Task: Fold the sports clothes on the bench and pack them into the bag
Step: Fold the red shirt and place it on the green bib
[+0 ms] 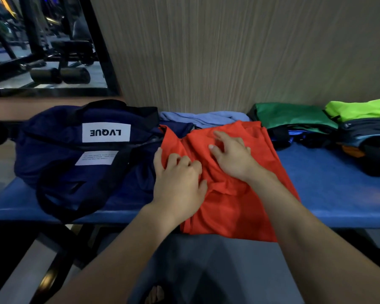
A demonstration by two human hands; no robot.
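Note:
A red sports garment [235,205] lies partly folded across the blue bench [329,189], its lower edge hanging over the front. My left hand [178,181] grips the garment's left edge with curled fingers. My right hand [230,154] rests on top of the cloth with fingers spread. The navy bag [79,154] with a white label lies on the bench just left of the garment, touching it. A light blue garment [204,118] lies behind the red one against the wall.
A pile of clothes stands at the right: dark green [294,116], lime green [360,108], grey and orange items [369,145]. A wood-grain wall runs behind the bench. A mirror at the upper left reflects gym equipment. The bag's black strap [59,207] hangs over the bench front.

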